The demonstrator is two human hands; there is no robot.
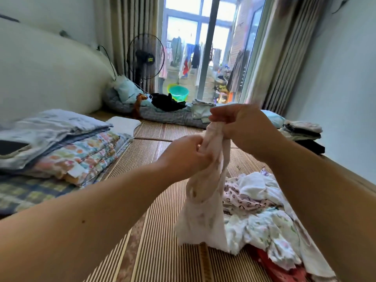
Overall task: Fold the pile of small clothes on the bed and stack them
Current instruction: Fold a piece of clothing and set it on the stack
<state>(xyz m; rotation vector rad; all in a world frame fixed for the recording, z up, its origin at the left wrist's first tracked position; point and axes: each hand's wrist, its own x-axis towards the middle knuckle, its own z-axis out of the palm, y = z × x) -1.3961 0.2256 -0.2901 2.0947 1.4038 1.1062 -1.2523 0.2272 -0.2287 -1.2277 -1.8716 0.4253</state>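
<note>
A small pale pink garment hangs bunched in the air above the striped bed mat. My left hand grips it near its top from the left. My right hand pinches its upper end slightly higher and to the right. Its lower hem dangles down to the edge of the pile of small clothes, a heap of white, printed and red pieces at the lower right of the mat.
Folded quilts are stacked at the left. A small stack of folded clothes sits at the far right by the wall. More bedding and dark clothes lie at the far end, with a fan beside the window.
</note>
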